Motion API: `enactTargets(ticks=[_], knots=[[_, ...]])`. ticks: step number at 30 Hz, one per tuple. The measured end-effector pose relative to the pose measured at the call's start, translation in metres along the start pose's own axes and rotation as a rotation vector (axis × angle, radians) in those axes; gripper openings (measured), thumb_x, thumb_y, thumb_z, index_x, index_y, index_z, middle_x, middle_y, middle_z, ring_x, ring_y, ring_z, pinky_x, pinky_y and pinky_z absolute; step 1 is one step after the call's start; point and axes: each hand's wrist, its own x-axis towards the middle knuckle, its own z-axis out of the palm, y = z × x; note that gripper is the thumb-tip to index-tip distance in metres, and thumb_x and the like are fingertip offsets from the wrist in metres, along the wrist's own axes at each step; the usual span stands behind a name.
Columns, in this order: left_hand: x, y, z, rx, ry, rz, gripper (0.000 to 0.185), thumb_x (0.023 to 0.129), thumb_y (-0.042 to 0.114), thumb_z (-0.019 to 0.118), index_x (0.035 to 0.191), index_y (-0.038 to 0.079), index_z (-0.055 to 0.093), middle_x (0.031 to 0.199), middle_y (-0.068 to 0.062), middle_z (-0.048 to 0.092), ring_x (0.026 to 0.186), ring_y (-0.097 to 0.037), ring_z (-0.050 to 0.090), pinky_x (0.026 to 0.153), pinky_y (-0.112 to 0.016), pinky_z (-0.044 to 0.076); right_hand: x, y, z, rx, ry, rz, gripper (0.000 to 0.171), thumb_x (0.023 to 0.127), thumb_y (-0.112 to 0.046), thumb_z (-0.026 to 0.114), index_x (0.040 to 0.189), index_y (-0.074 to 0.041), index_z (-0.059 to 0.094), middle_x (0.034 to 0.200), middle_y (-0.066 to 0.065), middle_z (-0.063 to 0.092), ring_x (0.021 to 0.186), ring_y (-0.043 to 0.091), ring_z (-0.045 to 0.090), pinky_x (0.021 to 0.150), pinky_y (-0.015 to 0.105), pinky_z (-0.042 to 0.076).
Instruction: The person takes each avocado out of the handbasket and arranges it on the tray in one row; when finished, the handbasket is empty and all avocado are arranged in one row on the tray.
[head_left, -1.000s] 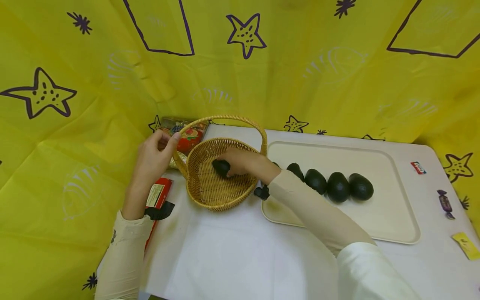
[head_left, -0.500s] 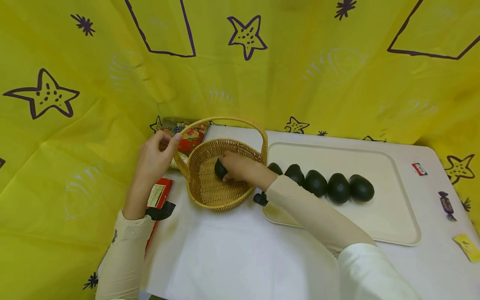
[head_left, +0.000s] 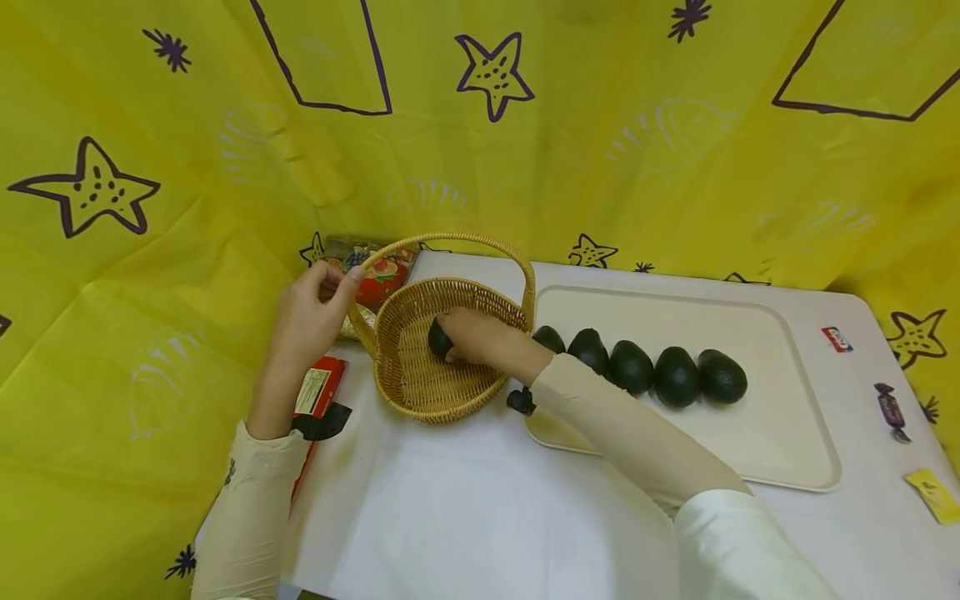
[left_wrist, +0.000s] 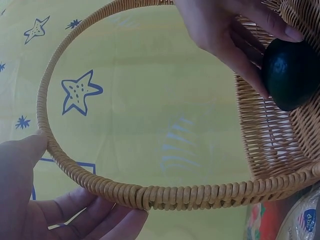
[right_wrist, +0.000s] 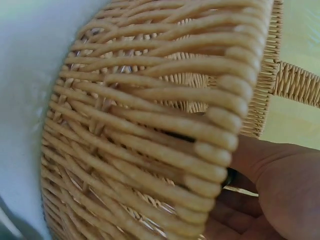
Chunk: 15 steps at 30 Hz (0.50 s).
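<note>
A wicker basket (head_left: 420, 400) with an arched handle (head_left: 465, 237) stands on the white table. My left hand (head_left: 311, 312) holds that handle on its left side, thumb and fingers on either side of the cane in the left wrist view. Inside the basket my right hand (head_left: 480, 340) grips a dark green avocado (left_wrist: 290, 75), thumb and fingers about it. Just right of the basket, several more avocados (head_left: 677, 377) lie in a row on a cream tray (head_left: 780, 450). From the right wrist, the basket wall hides most of the held avocado.
Behind the basket lies a red printed packet (head_left: 378, 279); a red package (head_left: 318, 387) lies by the left forearm. A small black object (head_left: 521, 401) sits between basket and tray. Wrapped sweets (head_left: 891, 412) lie at the right. A yellow curtain (head_left: 600, 150) hangs behind.
Within the basket, my right hand and the avocado have shifted slightly and the avocado has turned a little. The left hand stays on the handle.
</note>
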Motion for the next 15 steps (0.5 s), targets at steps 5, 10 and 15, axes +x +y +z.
enactTargets(ticks=[5, 10, 15], knots=[[0.000, 0.000, 0.000, 0.000, 0.001, 0.000, 0.056, 0.106, 0.060, 0.053, 0.107, 0.005, 0.062, 0.110, -0.015, 0.069, 0.102, -0.031, 0.063, 0.091, -0.046, 0.048, -0.002, 0.005, 0.001, 0.034, 0.023, -0.056, 0.069, 0.098, -0.019, 0.078, 0.154, 0.003, 0.046, 0.147, 0.020, 0.060, 0.134, 0.032, 0.061, 0.112, 0.039, 0.049], [-0.001, 0.000, 0.000, -0.002, 0.005, 0.003, 0.054, 0.106, 0.058, 0.053, 0.107, 0.005, 0.062, 0.109, -0.015, 0.068, 0.101, -0.030, 0.063, 0.090, -0.044, 0.047, -0.008, 0.010, -0.001, 0.139, 0.082, -0.106, 0.074, 0.100, -0.019, 0.075, 0.159, 0.005, 0.037, 0.158, 0.022, 0.049, 0.145, 0.032, 0.051, 0.120, 0.040, 0.041], [-0.001, -0.001, 0.000, 0.001, 0.009, 0.009, 0.054, 0.106, 0.058, 0.054, 0.107, 0.004, 0.062, 0.107, -0.014, 0.068, 0.098, -0.028, 0.061, 0.088, -0.042, 0.046, -0.020, 0.012, -0.005, 0.246, 0.161, -0.152, 0.077, 0.101, -0.021, 0.073, 0.161, 0.005, 0.033, 0.165, 0.021, 0.041, 0.151, 0.032, 0.043, 0.123, 0.039, 0.036]])
